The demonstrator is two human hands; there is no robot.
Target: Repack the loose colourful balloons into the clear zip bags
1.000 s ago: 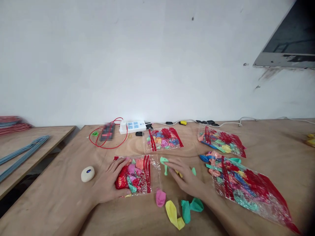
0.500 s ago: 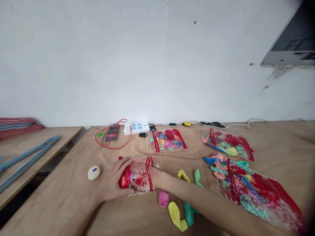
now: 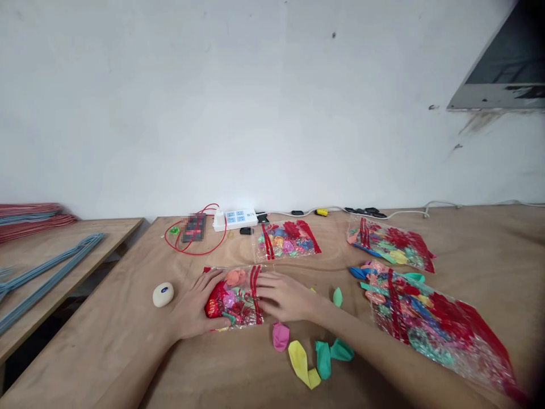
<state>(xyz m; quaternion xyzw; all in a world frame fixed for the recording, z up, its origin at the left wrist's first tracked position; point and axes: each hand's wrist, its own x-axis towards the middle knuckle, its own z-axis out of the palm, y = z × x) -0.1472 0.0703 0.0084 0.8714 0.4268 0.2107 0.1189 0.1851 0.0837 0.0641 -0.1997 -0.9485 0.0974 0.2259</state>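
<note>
My left hand [image 3: 191, 304] wraps the left end of a clear plastic bag [image 3: 236, 295] with red print, pressing on balloons inside it. My right hand [image 3: 283, 296] lies on the bag's right end, with nothing visible in its fingers. Below that hand are a pink balloon [image 3: 280, 336], a yellow balloon [image 3: 300, 363] and a teal balloon [image 3: 323, 359]. A mint balloon [image 3: 338, 296] lies to its right. A yellow balloon tip [image 3: 313, 289] barely shows beyond my right hand.
Larger balloon-filled bags lie right [image 3: 430, 324], far right [image 3: 389, 245] and ahead [image 3: 286, 240] on the plywood table [image 3: 106, 352]. A white oval stone [image 3: 163, 294] sits left. Behind are a power strip [image 3: 235, 218] and red wire [image 3: 196, 251].
My right hand has come out of the bag's open end and now rests on its right end. My left hand stays on the bag, which looks more compressed.
</note>
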